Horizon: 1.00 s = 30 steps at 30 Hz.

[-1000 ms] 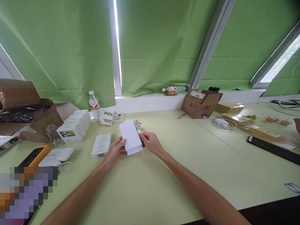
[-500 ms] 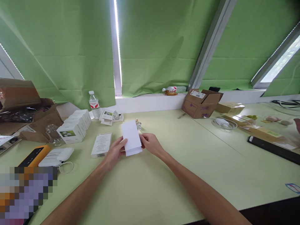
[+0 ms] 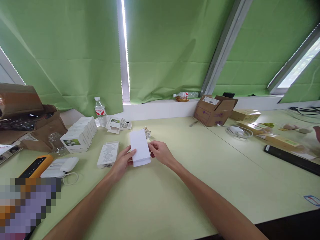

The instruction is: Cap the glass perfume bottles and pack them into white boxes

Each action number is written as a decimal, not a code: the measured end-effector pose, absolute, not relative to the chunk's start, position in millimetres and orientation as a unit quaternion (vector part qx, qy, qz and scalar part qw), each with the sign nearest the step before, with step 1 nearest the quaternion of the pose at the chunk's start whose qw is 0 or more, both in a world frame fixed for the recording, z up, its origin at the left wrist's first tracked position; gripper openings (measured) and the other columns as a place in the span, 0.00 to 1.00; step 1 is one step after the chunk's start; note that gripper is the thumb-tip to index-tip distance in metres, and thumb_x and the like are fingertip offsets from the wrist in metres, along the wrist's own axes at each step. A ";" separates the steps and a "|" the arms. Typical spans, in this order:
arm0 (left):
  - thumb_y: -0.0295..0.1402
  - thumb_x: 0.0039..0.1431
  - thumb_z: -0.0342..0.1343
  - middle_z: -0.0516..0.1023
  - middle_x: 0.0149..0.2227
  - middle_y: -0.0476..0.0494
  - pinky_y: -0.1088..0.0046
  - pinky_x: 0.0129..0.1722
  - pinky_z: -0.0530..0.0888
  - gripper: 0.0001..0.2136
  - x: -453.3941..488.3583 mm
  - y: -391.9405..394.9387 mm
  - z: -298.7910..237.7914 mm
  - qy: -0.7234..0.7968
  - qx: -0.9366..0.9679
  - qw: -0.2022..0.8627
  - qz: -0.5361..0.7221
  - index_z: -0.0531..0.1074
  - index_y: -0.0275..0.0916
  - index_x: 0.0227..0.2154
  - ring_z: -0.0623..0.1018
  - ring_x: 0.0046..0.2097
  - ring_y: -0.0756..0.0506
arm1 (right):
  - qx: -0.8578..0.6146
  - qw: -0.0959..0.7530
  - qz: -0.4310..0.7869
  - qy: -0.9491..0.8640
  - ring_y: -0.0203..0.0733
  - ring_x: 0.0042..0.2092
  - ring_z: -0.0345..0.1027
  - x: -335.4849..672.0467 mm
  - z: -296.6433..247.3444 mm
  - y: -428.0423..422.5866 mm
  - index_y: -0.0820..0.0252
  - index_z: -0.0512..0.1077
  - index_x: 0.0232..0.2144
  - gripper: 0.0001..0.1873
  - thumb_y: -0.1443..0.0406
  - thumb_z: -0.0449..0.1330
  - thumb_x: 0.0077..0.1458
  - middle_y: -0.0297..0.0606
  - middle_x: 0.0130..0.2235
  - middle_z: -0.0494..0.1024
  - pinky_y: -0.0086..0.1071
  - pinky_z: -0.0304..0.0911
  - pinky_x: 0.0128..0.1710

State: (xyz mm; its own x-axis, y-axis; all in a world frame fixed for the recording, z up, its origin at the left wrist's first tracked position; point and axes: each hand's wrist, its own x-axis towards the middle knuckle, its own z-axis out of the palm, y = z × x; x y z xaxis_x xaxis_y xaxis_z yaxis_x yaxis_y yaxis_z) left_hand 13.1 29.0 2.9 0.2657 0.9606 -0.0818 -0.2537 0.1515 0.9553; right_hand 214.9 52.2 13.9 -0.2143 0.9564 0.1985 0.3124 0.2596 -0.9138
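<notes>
A blank white folded card [image 3: 140,146] is tilted up in front of me, with a short flap along its lower end. My left hand [image 3: 122,160] grips its left edge, thumb on the front face and fingers behind. At the right edge, the pinched fingers of my right hand [image 3: 161,151] hold the lower part; their tips are partly hidden. Just behind the card lies a small clear glass item with gold-coloured parts [image 3: 147,132], partly covered. To the left of my left hand, a white printed box [image 3: 108,155] lies flat with its barcode end toward me.
Several white boxes [image 3: 77,135] stand in a row at left, near a water bottle [image 3: 100,111] and an opened small box [image 3: 115,125]. An orange device [image 3: 37,166] and a white charger [image 3: 58,166] lie nearer. A carton [image 3: 212,110] stands back right, beyond which are cables and a black bar [image 3: 291,160].
The card has shifted very slightly down and left in my hands. Both hands keep their hold, and the things on the table stay put.
</notes>
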 end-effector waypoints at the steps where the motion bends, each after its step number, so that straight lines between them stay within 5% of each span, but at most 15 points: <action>1: 0.43 0.54 0.60 0.76 0.50 0.38 0.66 0.43 0.74 0.26 12.8 29.5 3.1 0.389 0.450 0.654 0.467 0.68 0.42 0.55 0.77 0.47 0.39 | -0.471 0.418 0.389 -0.673 0.35 0.24 0.69 214.9 14.1 52.0 0.61 0.72 0.34 0.17 0.54 0.52 0.58 0.36 0.27 0.77 0.30 0.67 0.26; 5: 0.42 0.54 0.60 0.76 0.50 0.38 0.68 0.40 0.74 0.25 11.0 31.4 5.0 0.391 0.433 0.660 0.473 0.67 0.41 0.54 0.78 0.46 0.40 | -0.464 0.419 0.389 -0.677 0.35 0.27 0.71 215.5 16.0 50.3 0.57 0.64 0.54 0.22 0.61 0.54 0.57 0.37 0.35 0.79 0.30 0.70 0.28; 9: 0.42 0.55 0.59 0.76 0.50 0.37 0.67 0.37 0.75 0.23 8.9 32.2 7.5 0.374 0.425 0.673 0.476 0.68 0.40 0.53 0.78 0.46 0.40 | -0.426 0.397 0.398 -0.709 0.34 0.31 0.71 216.9 18.4 47.5 0.51 0.52 0.64 0.35 0.68 0.54 0.54 0.42 0.47 0.77 0.32 0.71 0.31; 18: 0.43 0.57 0.57 0.78 0.46 0.37 0.66 0.36 0.77 0.19 4.4 34.9 5.7 0.375 0.407 0.678 0.484 0.70 0.37 0.48 0.79 0.41 0.42 | -0.346 0.333 0.418 -0.771 0.39 0.42 0.71 215.5 21.5 42.1 0.48 0.42 0.67 0.46 0.66 0.60 0.51 0.44 0.58 0.68 0.36 0.71 0.40; 30: 0.43 0.57 0.57 0.78 0.44 0.34 0.64 0.38 0.77 0.19 4.3 35.7 4.0 0.370 0.426 0.672 0.479 0.71 0.35 0.46 0.79 0.40 0.41 | -0.379 0.366 0.376 -0.762 0.41 0.41 0.73 214.5 19.1 44.5 0.49 0.51 0.65 0.43 0.53 0.64 0.51 0.45 0.56 0.71 0.38 0.71 0.40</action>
